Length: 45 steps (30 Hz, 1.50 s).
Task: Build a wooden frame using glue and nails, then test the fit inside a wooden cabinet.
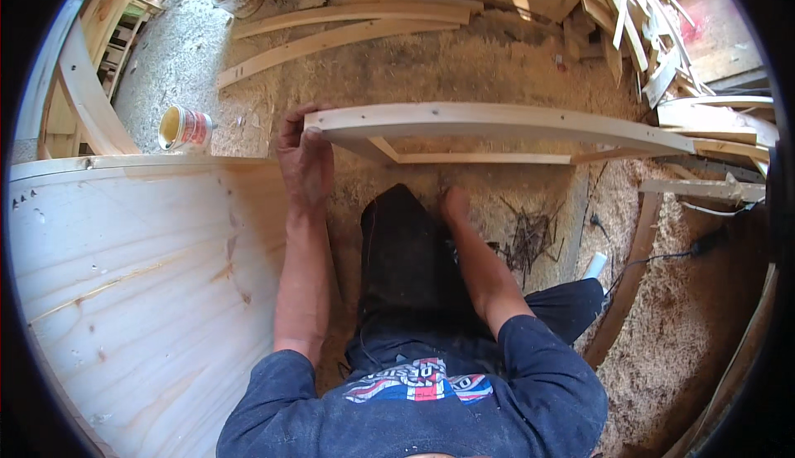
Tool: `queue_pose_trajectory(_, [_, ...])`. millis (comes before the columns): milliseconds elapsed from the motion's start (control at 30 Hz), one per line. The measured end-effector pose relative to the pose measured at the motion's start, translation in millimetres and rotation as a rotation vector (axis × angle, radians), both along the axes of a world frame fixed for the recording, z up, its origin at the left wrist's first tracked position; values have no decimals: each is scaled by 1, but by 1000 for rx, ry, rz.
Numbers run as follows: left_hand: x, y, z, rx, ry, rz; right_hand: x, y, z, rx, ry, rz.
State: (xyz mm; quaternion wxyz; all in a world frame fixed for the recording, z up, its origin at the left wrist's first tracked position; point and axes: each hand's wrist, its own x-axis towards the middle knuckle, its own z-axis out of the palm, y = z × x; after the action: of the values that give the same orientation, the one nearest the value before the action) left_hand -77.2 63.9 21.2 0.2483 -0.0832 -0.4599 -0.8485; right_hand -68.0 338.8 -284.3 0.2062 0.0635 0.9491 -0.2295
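A rectangular wooden frame point(497, 117) stands on edge across the space in front of me, its pale top rail running from left to right. My left hand point(306, 160) is closed around its left upper corner, thumb on the near side. The lower rail point(484, 159) shows beneath the top one. My right hand point(453, 202) is down beside my knee, below the lower rail. Its fingers are hidden and blurred, so what it touches does not show. To its right, a pile of dark nails point(530, 238) lies on the floor.
A wide wooden panel point(149, 292) fills the left side. Beyond it stands a white bucket point(185, 129). Curved wooden strips point(331, 40) lie on the sawdust farther off. Scrap wood point(654, 36) is heaped at the far right. A black cable point(654, 257) crosses the shavings.
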Motion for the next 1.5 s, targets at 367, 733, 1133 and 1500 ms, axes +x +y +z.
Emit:
queue_pose_trajectory(367, [13, 40, 84, -1232, 113, 505, -8, 28, 380, -516, 523, 649])
queue_pose_trajectory(733, [15, 26, 104, -1190, 39, 194, -29, -29, 414, -521, 1090, 549])
queue_pose_trajectory(1133, [44, 0, 87, -1043, -134, 545, 65, 108, 241, 228, 48, 433])
queue_pose_trajectory(1500, [60, -13, 73, -992, 22, 533, 112, 153, 255, -295, 16, 121])
